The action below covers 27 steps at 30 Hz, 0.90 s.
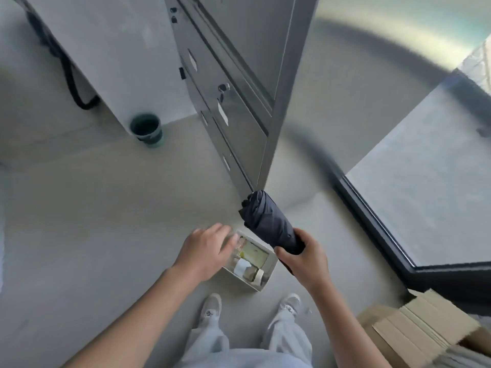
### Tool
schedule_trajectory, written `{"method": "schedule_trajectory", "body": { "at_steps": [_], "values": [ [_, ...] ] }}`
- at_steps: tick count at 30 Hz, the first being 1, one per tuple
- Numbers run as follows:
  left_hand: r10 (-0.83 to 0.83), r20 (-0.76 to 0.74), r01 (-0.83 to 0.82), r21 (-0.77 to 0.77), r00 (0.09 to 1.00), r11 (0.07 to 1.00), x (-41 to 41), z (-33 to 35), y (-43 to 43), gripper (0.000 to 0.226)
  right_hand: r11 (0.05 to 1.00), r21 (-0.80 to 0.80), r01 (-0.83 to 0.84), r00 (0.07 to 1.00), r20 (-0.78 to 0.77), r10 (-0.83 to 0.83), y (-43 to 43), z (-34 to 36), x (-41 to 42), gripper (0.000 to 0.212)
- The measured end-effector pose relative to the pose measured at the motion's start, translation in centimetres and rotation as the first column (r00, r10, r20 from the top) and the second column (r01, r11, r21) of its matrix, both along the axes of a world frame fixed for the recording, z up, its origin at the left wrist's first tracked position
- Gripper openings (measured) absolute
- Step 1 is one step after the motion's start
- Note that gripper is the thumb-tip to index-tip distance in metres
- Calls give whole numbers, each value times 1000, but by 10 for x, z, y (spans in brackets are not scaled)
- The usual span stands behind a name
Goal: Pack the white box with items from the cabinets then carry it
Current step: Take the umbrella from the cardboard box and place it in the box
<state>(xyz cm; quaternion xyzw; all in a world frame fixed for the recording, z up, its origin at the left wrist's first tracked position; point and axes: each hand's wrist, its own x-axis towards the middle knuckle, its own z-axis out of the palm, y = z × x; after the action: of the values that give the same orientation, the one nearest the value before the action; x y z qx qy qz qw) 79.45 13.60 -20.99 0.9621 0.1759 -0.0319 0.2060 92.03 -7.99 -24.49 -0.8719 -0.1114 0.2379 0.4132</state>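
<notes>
- The white box is parked on the floor, just off the grey cabinet's near corner, and is partly filled.
- A folded dark umbrella is gripped at its handle end by the right hand.
- The left hand is held loose and empty over the box's left edge.
- The umbrella's probably best laid diagonally on top, since it looks longer than the box.

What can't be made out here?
Head view:
- white box contents: too small to identify; left hand covers its left corner.
- umbrella handle: hidden in the right hand.
- cardboard box: cut off by the right and bottom edges.
- cabinet top: cut off by the top edge.
</notes>
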Motion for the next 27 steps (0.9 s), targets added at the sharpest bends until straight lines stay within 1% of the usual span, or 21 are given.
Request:
{"method": "schedule_trajectory", "body": {
  "at_steps": [3,6,9,11,15,19,23,27],
  "values": [
    [141,-16,-142,-29,990,989,-2,-25,-15,42,995,-42,-95,993,-79,91,-5,-33,21,31],
    [221,-53,-224,-60,974,973,-3,-46,-31,36,977,-66,-202,974,-123,193,-6,-62,35,28],
    [312,-59,-317,-112,948,942,-5,-78,-46,32,958,-103,-267,958,-136,253,-8,-98,44,25],
    [342,-56,-347,-137,938,928,-5,-105,-52,32,942,-136,-307,947,-137,289,-8,-120,44,26],
    [327,-140,-350,-197,935,916,-4,-180,-63,30,925,-193,-327,939,-173,296,-12,-183,40,32],
    [256,-206,-302,-239,945,923,-6,-269,-70,30,917,-248,-312,945,-176,274,-18,-271,35,36],
    [289,-213,-337,-240,933,911,-8,-368,-58,31,888,-328,-323,941,-212,264,-15,-377,34,30],
    [280,-189,-321,-234,941,918,-5,-474,-41,32,893,-348,-284,957,-160,242,-5,-485,38,27]
  ]
}}
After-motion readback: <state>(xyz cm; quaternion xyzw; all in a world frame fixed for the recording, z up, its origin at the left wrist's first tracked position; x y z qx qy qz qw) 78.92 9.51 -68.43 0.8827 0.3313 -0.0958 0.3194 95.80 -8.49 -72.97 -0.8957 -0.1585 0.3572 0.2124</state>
